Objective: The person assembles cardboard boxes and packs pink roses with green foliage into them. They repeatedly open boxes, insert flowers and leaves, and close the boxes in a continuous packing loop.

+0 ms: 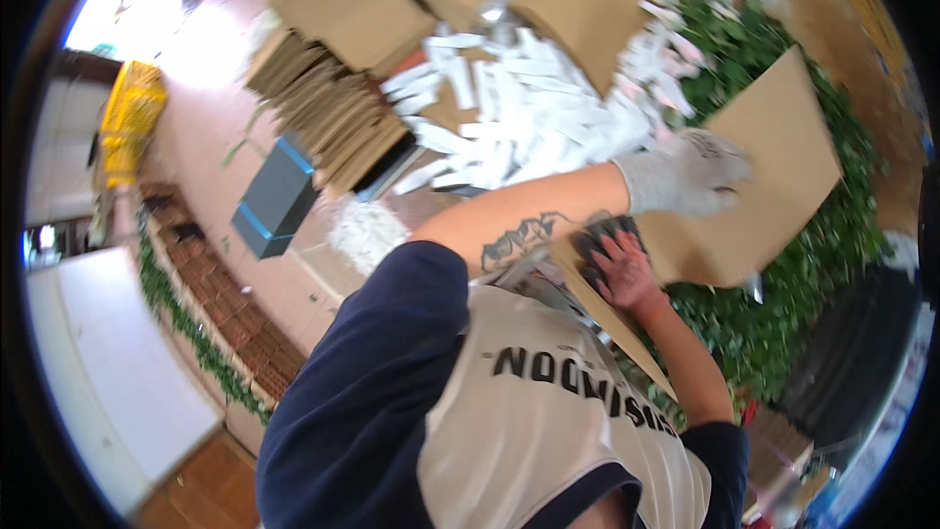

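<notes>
My left hand (pixel 694 169), in a pale grey knitted glove, lies on the broad face of a bent corrugated cardboard sheet (pixel 778 139). Its fingers are blurred, so their grip is unclear. Beneath my left forearm, my right hand (pixel 624 272) is spread over a dark patch at the near, folded-up part of the cardboard; it looks bare. Under and beyond the sheet lies a big heap of green leafy stems (pixel 793 323), with pale pink-white wrapped flower heads (pixel 664 62) at its upper left. White paper-like strips (pixel 529 110) are piled to the left of my gloved hand.
Stacked folded cardboard (pixel 330 110) and a dark box with blue bands (pixel 275 198) stand to the left. Larger cardboard sheets (pixel 352 11) lie at the top. Black sheeting (pixel 844 360) is at the right. A person in yellow (pixel 132 125) is at far left, near a brown slatted surface (pixel 220 294).
</notes>
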Available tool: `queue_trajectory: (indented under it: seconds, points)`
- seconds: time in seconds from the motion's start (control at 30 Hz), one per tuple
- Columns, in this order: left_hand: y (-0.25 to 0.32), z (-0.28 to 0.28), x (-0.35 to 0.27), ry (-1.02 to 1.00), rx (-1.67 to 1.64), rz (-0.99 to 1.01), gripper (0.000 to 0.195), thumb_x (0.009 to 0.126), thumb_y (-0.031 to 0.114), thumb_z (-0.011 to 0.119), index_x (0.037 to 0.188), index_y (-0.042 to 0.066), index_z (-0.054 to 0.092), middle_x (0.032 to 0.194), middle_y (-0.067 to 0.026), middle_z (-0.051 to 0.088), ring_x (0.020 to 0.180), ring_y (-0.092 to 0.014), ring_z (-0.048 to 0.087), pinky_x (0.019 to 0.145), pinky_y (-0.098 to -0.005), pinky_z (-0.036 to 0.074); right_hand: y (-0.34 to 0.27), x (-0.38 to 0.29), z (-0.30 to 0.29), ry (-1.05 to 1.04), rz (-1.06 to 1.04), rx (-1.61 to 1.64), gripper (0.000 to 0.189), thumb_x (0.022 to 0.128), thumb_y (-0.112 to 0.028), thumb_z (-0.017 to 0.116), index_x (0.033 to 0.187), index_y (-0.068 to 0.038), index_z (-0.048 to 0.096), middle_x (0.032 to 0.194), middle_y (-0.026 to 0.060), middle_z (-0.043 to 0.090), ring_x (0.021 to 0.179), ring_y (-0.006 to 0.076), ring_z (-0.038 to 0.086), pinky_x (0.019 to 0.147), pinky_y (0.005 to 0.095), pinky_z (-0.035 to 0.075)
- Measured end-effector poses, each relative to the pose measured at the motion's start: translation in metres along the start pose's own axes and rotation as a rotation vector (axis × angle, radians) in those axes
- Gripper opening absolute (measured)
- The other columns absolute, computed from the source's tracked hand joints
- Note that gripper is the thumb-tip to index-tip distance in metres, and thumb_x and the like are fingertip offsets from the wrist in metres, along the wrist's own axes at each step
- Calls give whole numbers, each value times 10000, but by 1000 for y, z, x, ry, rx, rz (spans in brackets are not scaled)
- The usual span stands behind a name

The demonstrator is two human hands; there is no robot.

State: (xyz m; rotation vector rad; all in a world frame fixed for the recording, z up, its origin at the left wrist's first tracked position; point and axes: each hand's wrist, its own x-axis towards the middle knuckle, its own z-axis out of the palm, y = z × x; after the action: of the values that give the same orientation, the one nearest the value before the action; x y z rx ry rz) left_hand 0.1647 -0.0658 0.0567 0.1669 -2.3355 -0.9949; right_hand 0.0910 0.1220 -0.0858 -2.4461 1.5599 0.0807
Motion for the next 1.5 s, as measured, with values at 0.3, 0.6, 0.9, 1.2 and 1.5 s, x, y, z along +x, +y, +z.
queue_trajectory:
  seconds: [0.3,0.6,0.9,1.2,1.5]
  points:
    - [-55,-166,-247,266,905,-711,151,808,268,619,850,128,656,754,-93,606,763,-287,608,712,-412,481,6,-11,21,221,-66,181,520,714,-362,601,1154,-87,587,1282,204,455,1204,464,376,1036,570,273]
    - [-141,-260,-246,78,1284,-842,464,751,306,667,1164,121,563,1182,-66,538,1128,-254,493,885,-410,421,13,-20,25,102,-28,70,545,671,-396,604,1121,-91,621,1278,222,457,1202,494,379,1039,581,260]
    - [-166,-250,-193,-263,1391,-1043,835,698,288,755,1396,136,323,1248,-61,445,1100,-233,493,829,-414,447,5,-12,5,25,20,50,530,698,-401,628,1147,-120,617,1298,190,463,1216,445,399,1066,526,261]
    - [-133,-256,-184,-329,1412,-991,872,696,207,736,1432,157,273,1271,-77,477,1161,-250,498,951,-468,403,0,-13,7,35,32,117,517,679,-386,647,1114,-107,633,1306,193,455,1225,436,390,1055,530,284]
    - [-28,-167,-142,88,-929,-524,1004,526,219,801,1387,-26,346,1331,-155,472,1209,-258,471,1056,-393,303,5,-13,7,270,142,398,802,619,-295,752,1298,-17,427,1374,219,381,1301,398,339,1102,472,267]
